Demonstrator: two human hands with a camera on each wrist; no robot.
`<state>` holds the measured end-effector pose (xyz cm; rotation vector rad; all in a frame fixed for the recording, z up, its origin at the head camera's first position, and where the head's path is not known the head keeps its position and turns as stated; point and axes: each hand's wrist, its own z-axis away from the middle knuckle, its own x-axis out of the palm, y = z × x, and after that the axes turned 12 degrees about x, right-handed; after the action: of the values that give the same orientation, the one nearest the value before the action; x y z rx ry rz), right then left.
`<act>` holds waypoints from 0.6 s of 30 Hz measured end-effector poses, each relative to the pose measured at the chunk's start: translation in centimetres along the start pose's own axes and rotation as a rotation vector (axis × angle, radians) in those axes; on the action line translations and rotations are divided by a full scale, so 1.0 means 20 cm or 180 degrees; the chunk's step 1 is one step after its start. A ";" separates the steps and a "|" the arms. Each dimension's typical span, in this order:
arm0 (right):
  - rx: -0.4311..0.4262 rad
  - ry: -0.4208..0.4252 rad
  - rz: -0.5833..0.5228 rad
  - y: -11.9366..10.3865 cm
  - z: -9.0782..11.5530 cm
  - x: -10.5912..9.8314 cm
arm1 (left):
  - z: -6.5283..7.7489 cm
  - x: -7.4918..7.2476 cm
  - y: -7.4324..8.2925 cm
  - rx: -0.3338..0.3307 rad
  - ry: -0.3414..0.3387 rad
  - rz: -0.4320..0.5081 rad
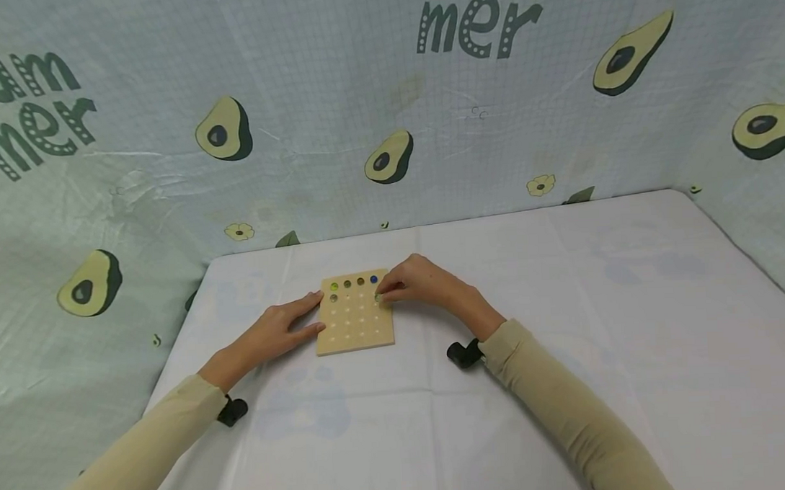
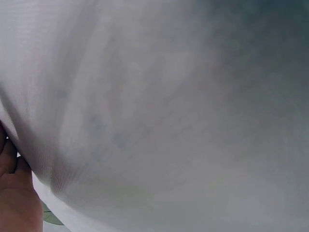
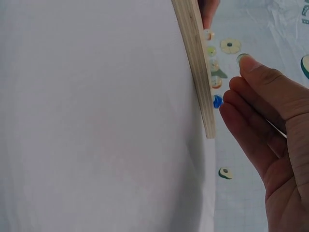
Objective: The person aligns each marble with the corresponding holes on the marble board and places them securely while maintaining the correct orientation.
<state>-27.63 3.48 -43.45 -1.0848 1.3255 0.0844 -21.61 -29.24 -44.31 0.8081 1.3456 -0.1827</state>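
Observation:
A square wooden board [image 1: 355,343] with rows of small dimples lies on the white-covered table. Along its far row sit several glass marbles, from a yellow-green marble [image 1: 334,286] at the left to a blue marble [image 1: 373,279] at the right. A clear marble [image 1: 333,298] occupies the left end of the second row. My left hand [image 1: 275,331] touches the board's left edge, thumb and fingers extended and spread. Over the right end of the second row, my right hand [image 1: 428,281] pinches a greenish clear marble [image 3: 243,58] between thumb and fingertips.
White cloth [image 2: 145,121] fills nearly all of the left wrist view. Behind the table [image 1: 549,283] hangs a pale curtain [image 1: 309,82] printed with avocados and lettering. A black wrist camera [image 1: 464,354] sticks out below the right sleeve, and another [image 1: 232,411] below the left.

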 end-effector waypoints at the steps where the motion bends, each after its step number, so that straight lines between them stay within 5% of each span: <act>1: 0.0001 -0.0008 0.0000 0.00 0.00 0.00 | 0.00 0.00 0.00 0.0003 0.0002 -0.0004; 18: -0.0168 -0.0004 0.0143 -0.04 -0.09 0.04 | 0.00 -0.01 0.01 -0.0014 -0.0001 -0.0012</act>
<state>-28.16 1.40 -43.29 -1.0994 1.3533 0.1542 -21.59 -29.19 -44.07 0.8019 1.3468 -0.1826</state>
